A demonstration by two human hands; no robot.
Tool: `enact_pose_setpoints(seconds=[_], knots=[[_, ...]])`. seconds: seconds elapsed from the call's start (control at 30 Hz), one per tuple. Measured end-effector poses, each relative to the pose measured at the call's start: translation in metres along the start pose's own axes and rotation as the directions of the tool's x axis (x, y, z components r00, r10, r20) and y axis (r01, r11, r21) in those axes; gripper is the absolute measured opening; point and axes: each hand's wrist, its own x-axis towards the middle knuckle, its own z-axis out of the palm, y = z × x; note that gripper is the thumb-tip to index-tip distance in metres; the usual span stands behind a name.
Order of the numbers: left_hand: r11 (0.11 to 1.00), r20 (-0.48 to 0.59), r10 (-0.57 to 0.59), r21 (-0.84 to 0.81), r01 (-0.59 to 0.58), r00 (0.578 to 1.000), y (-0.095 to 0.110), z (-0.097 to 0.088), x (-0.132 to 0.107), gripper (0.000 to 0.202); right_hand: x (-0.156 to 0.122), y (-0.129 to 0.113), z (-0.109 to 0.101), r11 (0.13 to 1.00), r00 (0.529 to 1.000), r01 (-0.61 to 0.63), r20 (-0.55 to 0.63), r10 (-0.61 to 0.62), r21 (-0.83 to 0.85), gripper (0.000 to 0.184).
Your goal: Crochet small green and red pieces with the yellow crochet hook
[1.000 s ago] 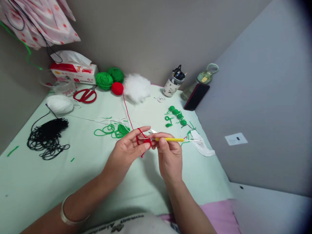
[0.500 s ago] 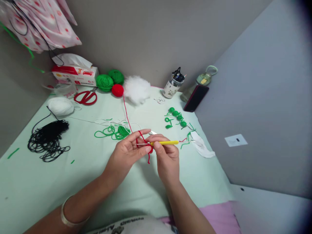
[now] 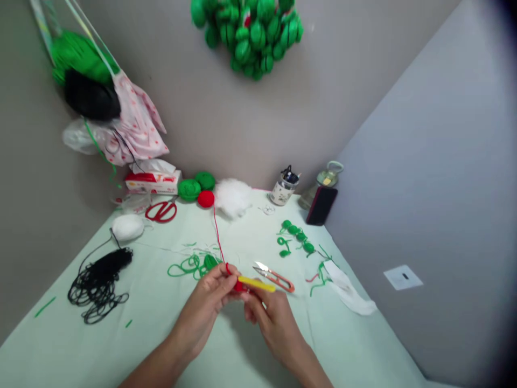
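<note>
My left hand point(image 3: 212, 291) pinches a small red crochet piece point(image 3: 239, 286), with red yarn point(image 3: 218, 235) running over its index finger from a red yarn ball point(image 3: 205, 199). A crochet hook with a yellow handle point(image 3: 258, 284) points into the piece; its tip is hidden behind my left fingers. The handle lies across the index finger of my right hand point(image 3: 272, 315). That hand is closed, its fingertips together at the lower edge of the red piece. Just beyond the hands lie thread snips point(image 3: 278, 279) with orange handles and a tangle of green yarn point(image 3: 191, 265).
Black yarn point(image 3: 99, 280), a white yarn ball point(image 3: 127, 227) and red scissors point(image 3: 161, 212) lie left. Green yarn balls point(image 3: 189, 189), stuffing point(image 3: 233, 198), a pen jar point(image 3: 284, 188) and a phone point(image 3: 322, 206) line the back. Small green pieces point(image 3: 298, 235) lie right. A green bunch point(image 3: 250, 35) hangs above.
The view has tilted up, bringing the hanging green bunch into sight. My right hand has moved from gripping the hook's handle to below it, and my left fingers have closed in around the red piece.
</note>
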Motion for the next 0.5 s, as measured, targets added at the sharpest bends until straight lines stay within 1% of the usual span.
enact_pose_setpoints(seconds=[0.07,0.1,0.13,0.2,0.27,0.3,0.33,0.37,0.43,0.47,0.5], knots=[[1.000,0.019,-0.004,-0.030,0.005,1.000,0.001,-0.003,0.001,0.018,0.002,0.002,-0.005,0.991,0.994,0.104,-0.008,-0.105,-0.087,0.044],[0.999,0.013,-0.012,-0.051,0.013,1.000,0.002,-0.005,0.001,0.019,0.003,0.003,-0.008,0.986,0.991,0.133,0.016,-0.133,-0.102,0.045],[0.997,-0.007,-0.017,-0.079,0.016,1.000,0.002,-0.007,0.001,0.020,0.004,0.004,-0.009,0.987,0.990,0.135,0.052,-0.131,-0.089,0.046],[0.993,-0.031,-0.045,-0.111,0.041,0.999,0.001,-0.010,0.002,0.025,0.007,0.006,-0.010,0.994,0.990,0.105,0.089,-0.105,0.007,0.045],[0.993,0.000,-0.071,-0.090,0.071,0.997,-0.002,-0.012,0.002,0.028,0.011,0.010,-0.006,0.979,0.996,0.073,0.033,-0.081,0.189,0.044],[0.994,0.032,-0.087,-0.069,0.089,0.996,-0.004,-0.014,0.003,0.030,0.014,0.012,-0.002,0.949,0.998,0.062,-0.002,-0.064,0.311,0.045],[0.993,0.054,-0.093,-0.063,0.097,0.994,-0.006,-0.014,0.004,0.033,0.016,0.014,0.002,0.893,0.999,0.032,-0.020,-0.026,0.450,0.047],[0.992,0.070,-0.099,-0.066,0.104,0.993,-0.009,-0.015,0.005,0.036,0.019,0.017,0.007,0.802,0.999,-0.031,0.003,0.036,0.596,0.047],[0.990,0.086,-0.091,-0.104,0.099,0.992,-0.013,-0.016,0.008,0.038,0.024,0.020,0.017,0.537,0.984,-0.157,0.085,0.155,0.829,0.047],[0.987,0.094,-0.081,-0.132,0.093,0.992,-0.015,-0.017,0.010,0.038,0.025,0.021,0.022,0.396,0.971,-0.200,0.125,0.206,0.896,0.047],[0.983,0.100,-0.068,-0.165,0.084,0.993,-0.016,-0.017,0.013,0.037,0.026,0.022,0.026,0.276,0.955,-0.230,0.161,0.250,0.933,0.046]])
